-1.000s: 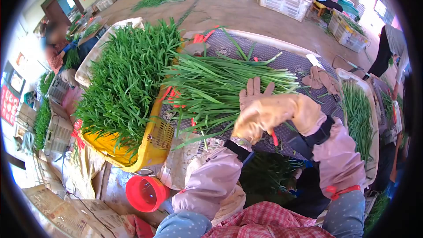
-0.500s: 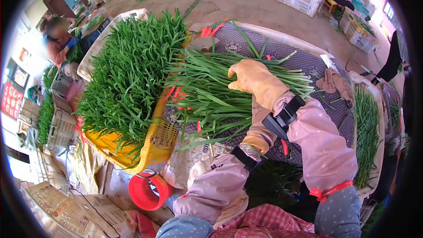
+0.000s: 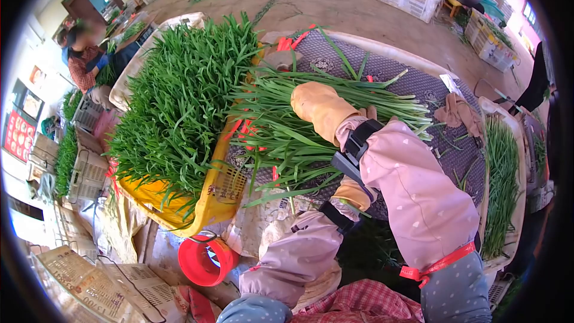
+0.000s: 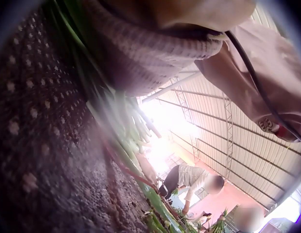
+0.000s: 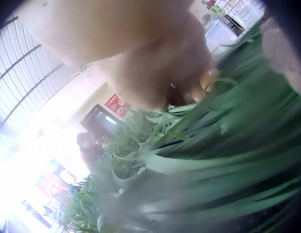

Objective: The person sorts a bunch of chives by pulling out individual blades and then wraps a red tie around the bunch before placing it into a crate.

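A loose bunch of garlic chives [image 3: 293, 137], with long flat green leaves and pale stalk ends to the right, lies on the patterned dark cloth [image 3: 382, 63]. Over the leaves is my gloved right hand [image 3: 317, 107]. Its curled fingers [image 5: 204, 90] grip leaves in the right wrist view. My left hand [image 3: 369, 112] rests on the bunch near the stalks, mostly hidden under the right forearm. In the left wrist view, the ribbed glove of that hand lies across the pale stalks [image 4: 123, 119]. A crumpled brown glove [image 3: 459, 113] lies beyond the stalk ends.
A yellow crate [image 3: 218, 194] packed with upright greens stands at the left, and a white crate [image 3: 517, 215] of greens at the right. A red bucket [image 3: 206, 260] sits below the yellow crate. Red ties [image 3: 293, 42] lie at the cloth's far edge. Other people work around the room.
My right hand has moved left and up from in front of the left hand, out over the leaves. The left hand, spread on the bunch earlier, is now mostly covered by the right arm.
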`<action>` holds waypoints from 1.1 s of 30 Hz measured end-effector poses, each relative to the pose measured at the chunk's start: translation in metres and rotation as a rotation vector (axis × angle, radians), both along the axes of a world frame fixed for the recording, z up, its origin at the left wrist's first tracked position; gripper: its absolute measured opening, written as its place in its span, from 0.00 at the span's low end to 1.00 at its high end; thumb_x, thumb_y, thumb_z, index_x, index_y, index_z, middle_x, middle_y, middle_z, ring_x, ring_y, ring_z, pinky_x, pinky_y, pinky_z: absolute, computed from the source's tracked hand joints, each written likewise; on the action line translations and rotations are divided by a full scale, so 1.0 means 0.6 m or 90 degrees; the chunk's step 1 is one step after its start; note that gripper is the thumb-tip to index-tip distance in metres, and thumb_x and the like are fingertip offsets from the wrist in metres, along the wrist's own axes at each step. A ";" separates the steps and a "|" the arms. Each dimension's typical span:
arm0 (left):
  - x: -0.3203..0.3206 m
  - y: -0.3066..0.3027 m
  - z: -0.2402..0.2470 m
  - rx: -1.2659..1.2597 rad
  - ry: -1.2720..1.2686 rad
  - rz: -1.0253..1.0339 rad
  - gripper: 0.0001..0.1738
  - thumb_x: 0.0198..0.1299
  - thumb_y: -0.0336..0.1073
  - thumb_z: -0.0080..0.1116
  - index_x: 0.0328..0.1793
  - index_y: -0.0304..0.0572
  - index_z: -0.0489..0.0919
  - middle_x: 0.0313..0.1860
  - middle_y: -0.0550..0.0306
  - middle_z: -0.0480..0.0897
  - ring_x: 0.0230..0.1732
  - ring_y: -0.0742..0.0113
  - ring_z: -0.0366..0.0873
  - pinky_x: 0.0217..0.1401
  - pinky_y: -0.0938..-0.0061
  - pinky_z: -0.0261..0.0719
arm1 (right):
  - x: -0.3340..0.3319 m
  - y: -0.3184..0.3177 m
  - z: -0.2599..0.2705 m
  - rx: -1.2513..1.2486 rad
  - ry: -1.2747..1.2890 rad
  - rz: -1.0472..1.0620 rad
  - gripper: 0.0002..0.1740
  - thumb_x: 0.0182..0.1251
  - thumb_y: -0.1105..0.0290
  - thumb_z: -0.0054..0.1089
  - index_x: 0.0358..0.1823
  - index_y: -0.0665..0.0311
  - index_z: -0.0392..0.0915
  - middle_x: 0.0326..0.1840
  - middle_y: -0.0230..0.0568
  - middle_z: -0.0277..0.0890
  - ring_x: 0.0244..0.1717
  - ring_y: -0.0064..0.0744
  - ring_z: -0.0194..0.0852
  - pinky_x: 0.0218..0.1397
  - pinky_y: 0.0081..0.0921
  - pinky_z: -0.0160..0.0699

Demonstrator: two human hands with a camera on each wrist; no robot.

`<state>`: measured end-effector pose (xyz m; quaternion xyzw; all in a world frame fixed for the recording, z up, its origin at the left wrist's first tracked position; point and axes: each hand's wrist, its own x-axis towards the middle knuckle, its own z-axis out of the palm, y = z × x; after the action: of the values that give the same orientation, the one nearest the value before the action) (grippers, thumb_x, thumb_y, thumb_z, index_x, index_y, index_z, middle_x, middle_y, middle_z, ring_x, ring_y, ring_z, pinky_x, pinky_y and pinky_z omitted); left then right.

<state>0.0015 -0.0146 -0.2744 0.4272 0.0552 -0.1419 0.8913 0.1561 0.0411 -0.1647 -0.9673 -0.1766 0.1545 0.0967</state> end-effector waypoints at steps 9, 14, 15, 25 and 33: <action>-0.017 -0.001 -0.005 0.083 -0.007 -0.032 0.33 0.61 0.44 0.52 0.73 0.48 0.62 0.69 0.51 0.67 0.72 0.55 0.59 0.68 0.58 0.61 | 0.008 0.035 -0.009 0.037 -0.004 0.087 0.14 0.64 0.60 0.52 0.46 0.51 0.83 0.43 0.44 0.82 0.47 0.49 0.79 0.49 0.42 0.77; -0.016 -0.002 -0.006 0.126 -0.017 -0.037 0.32 0.60 0.44 0.52 0.72 0.49 0.63 0.70 0.50 0.65 0.73 0.54 0.57 0.68 0.57 0.61 | 0.001 0.071 0.000 0.168 -0.027 0.117 0.16 0.68 0.55 0.51 0.43 0.56 0.83 0.42 0.47 0.81 0.48 0.52 0.77 0.50 0.44 0.75; -0.014 -0.005 -0.007 0.130 -0.019 -0.034 0.32 0.60 0.43 0.52 0.72 0.49 0.63 0.70 0.50 0.65 0.73 0.54 0.57 0.67 0.57 0.61 | 0.005 0.079 -0.004 0.171 -0.026 0.120 0.16 0.68 0.55 0.51 0.43 0.56 0.83 0.42 0.47 0.81 0.48 0.52 0.77 0.50 0.44 0.75; -0.005 -0.010 0.003 0.239 -0.101 -0.001 0.32 0.58 0.43 0.52 0.71 0.49 0.66 0.71 0.48 0.63 0.74 0.51 0.54 0.66 0.55 0.60 | 0.015 0.048 0.028 0.212 -0.106 0.165 0.13 0.63 0.55 0.61 0.42 0.51 0.85 0.39 0.42 0.83 0.44 0.45 0.81 0.47 0.37 0.78; 0.046 -0.004 0.127 1.015 -0.481 0.113 0.31 0.57 0.42 0.53 0.69 0.49 0.68 0.72 0.46 0.61 0.75 0.49 0.52 0.64 0.53 0.59 | -0.004 -0.107 0.229 0.315 -0.165 0.141 0.17 0.70 0.55 0.57 0.47 0.60 0.84 0.34 0.39 0.82 0.39 0.26 0.79 0.40 0.26 0.77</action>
<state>0.0293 -0.0167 -0.1985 0.9336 -0.1277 0.1590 0.2946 0.1536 -0.0230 -0.0274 -0.9008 -0.3244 -0.0082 0.2885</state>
